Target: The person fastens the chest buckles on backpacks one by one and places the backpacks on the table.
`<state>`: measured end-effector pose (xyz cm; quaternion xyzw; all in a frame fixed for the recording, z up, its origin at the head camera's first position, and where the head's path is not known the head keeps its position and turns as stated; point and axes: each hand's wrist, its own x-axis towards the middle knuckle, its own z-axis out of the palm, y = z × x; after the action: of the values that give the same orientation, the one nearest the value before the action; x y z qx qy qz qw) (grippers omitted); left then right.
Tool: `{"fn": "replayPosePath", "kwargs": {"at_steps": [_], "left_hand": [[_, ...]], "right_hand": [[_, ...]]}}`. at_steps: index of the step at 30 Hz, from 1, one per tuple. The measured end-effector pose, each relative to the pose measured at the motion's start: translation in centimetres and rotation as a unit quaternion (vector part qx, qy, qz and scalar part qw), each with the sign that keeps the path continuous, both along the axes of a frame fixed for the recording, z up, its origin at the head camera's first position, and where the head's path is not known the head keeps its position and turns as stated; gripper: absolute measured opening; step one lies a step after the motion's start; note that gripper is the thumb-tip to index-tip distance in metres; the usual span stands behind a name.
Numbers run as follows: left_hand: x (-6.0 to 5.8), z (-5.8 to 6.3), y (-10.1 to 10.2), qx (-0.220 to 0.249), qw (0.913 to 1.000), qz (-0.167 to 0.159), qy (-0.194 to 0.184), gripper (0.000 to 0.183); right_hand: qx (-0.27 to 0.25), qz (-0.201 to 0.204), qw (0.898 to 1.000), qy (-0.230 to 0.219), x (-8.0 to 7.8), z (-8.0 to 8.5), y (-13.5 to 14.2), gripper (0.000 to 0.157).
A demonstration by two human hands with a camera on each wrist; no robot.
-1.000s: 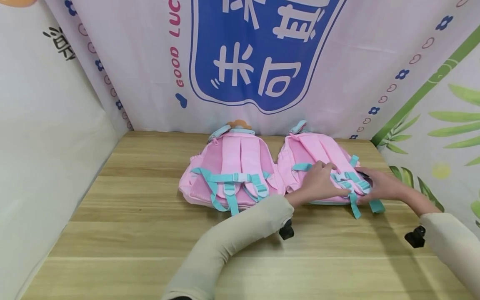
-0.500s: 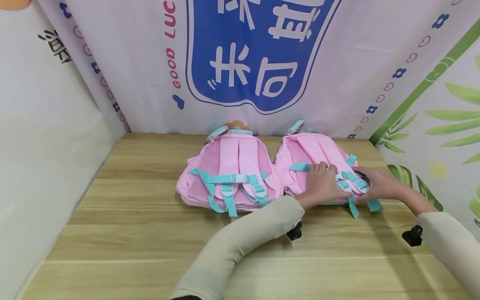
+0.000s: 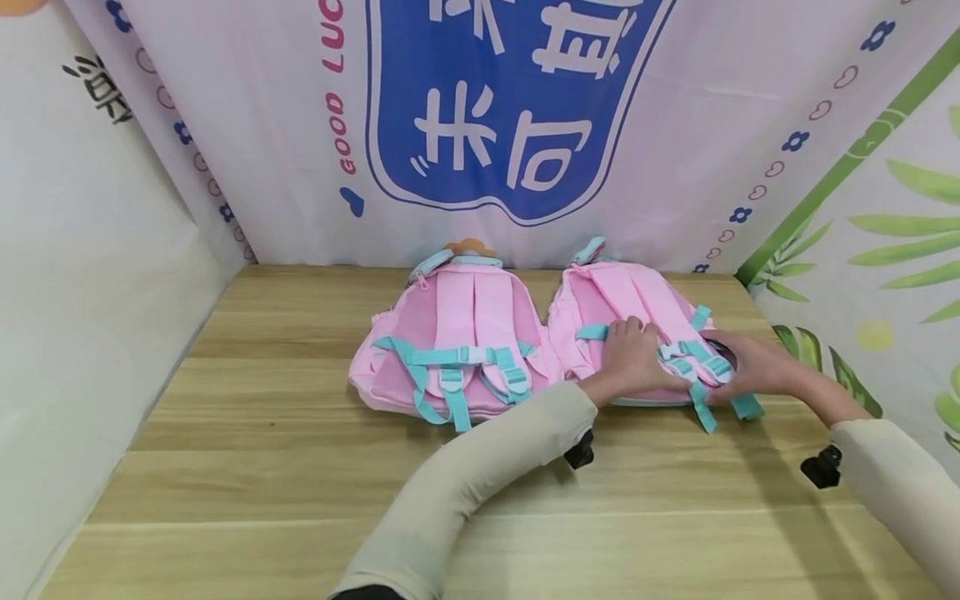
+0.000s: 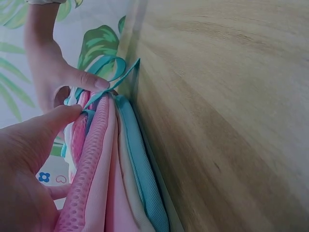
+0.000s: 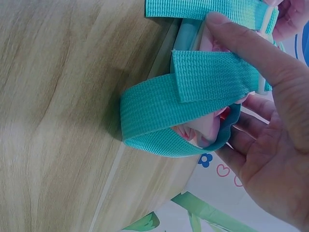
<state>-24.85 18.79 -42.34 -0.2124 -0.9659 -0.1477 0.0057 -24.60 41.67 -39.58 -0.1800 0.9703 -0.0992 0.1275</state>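
Observation:
Two pink backpacks with teal webbing lie side by side, straps up, on the wooden table: the left backpack [image 3: 416, 321] and the right backpack [image 3: 573, 317]. My left hand [image 3: 632, 358] is on the right backpack, its fingers and thumb bent round the shoulder straps [image 3: 648, 304] beside the white buckle [image 3: 667, 352]. At that bag's lower right corner my right hand [image 3: 753, 367] grips the strap ends, thumb in front and fingers behind. A teal strap loop [image 5: 159, 108] hangs beside the right fingers in the right wrist view. Something dark shows by that palm, too small to identify.
The wooden table [image 3: 270, 492] reaches from the printed back cloth [image 3: 285, 167] towards me. A leaf-patterned cloth [image 3: 907, 292] stands at the right, a pale one [image 3: 97, 250] at the left. Black wrist cameras [image 3: 822, 467] hang below both sleeves.
My left hand shifted slightly right, then back left, staying on the right backpack's straps. The right hand keeps its place on the bag. The head view drifted a little; both backpacks stay put.

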Motion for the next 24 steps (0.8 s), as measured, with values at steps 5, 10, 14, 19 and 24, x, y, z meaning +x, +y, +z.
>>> {"fn": "replayPosePath", "kwargs": {"at_steps": [5, 10, 14, 19, 24], "left_hand": [[-0.2, 0.2, 0.0, 0.0, 0.9999, 0.0, -0.013, 0.072], [-0.6, 0.1, 0.3, 0.002, 0.9999, 0.004, -0.017, 0.07], [-1.0, -0.1, 0.7, 0.006, 0.9999, 0.006, -0.011, 0.068], [-1.2, 0.1, 0.9, -0.003, 1.0, 0.005, -0.002, 0.064], [-1.3, 0.1, 1.0, -0.003, 0.9998, -0.019, -0.005, 0.066]], "right_hand": [[-0.01, 0.0, 1.0, -0.008, 0.0, 0.2, -0.1, 0.118], [-0.012, 0.001, 1.0, -0.012, 0.0, 0.4, -0.2, 0.118], [-0.016, 0.0, 1.0, -0.018, 0.0, 0.5, -0.1, 0.118], [-0.023, -0.01, 0.999, -0.03, -0.1, 0.7, -0.2, 0.119], [-0.017, -0.017, 0.999, -0.029, -0.2, 0.9, 0.0, 0.119]]}}
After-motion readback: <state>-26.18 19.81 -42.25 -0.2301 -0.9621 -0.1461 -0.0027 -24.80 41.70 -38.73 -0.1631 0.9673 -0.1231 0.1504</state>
